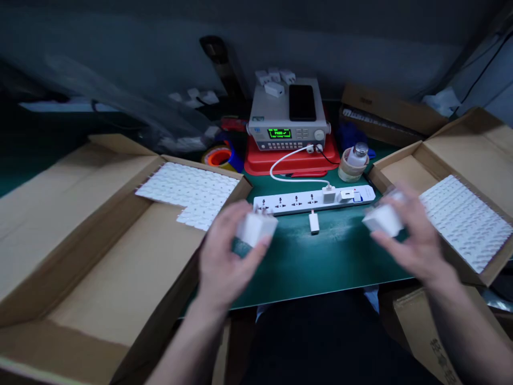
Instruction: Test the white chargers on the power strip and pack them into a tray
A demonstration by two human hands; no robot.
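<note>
My left hand [226, 256] is closed round a small white charger [256, 227], held just in front of the left end of a white power strip [288, 203]. My right hand [412, 235] grips another white charger [385, 219] near the strip's right end. Both hands are blurred by motion. One white adapter [328, 193] is plugged into the strip, with a white cable running to a tester [286, 117] whose green display reads PASS. A loose white USB plug [314, 222] lies on the green mat [320, 262].
A large cardboard box [120, 267] at left holds rows of white chargers [188, 190]. Another box [449, 155] at right holds more rows [465, 219]. A phone [302, 101] and loose chargers lie on the tester. A tape roll [219, 156] and a small bottle [356, 155] stand behind the strip.
</note>
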